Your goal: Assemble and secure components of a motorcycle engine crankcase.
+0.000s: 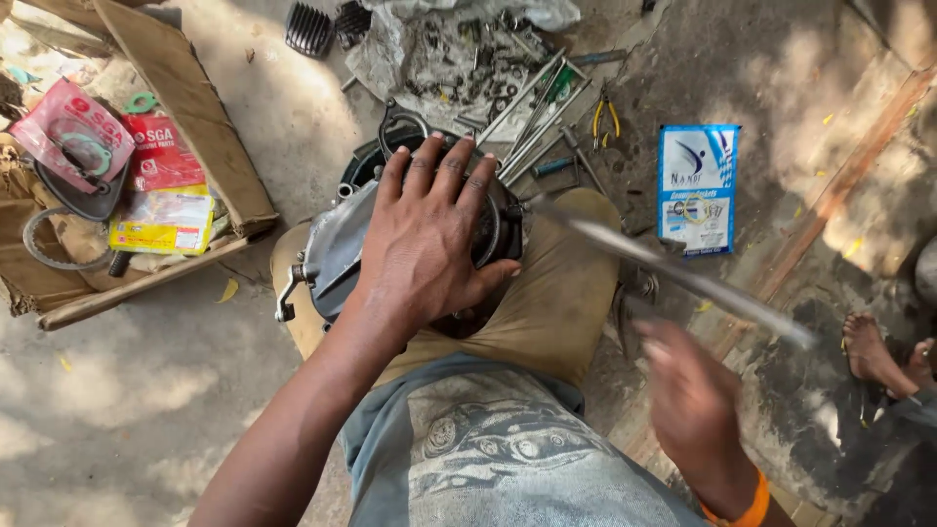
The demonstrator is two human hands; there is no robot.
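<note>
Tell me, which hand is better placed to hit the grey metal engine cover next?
Probably the right hand: it grips a long metal rod, blurred in motion, angled toward the grey metal engine cover. The left hand lies flat on that cover, pressing it against the lap.

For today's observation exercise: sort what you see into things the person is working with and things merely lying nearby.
In use:
- left hand pressed flat on the grey engine cover on the lap
- right hand with its grip on a long metal rod, blurred

Lying about:
- yellow-handled pliers
- blue packet
- cardboard box of red packets
- loose small parts on cloth
</note>
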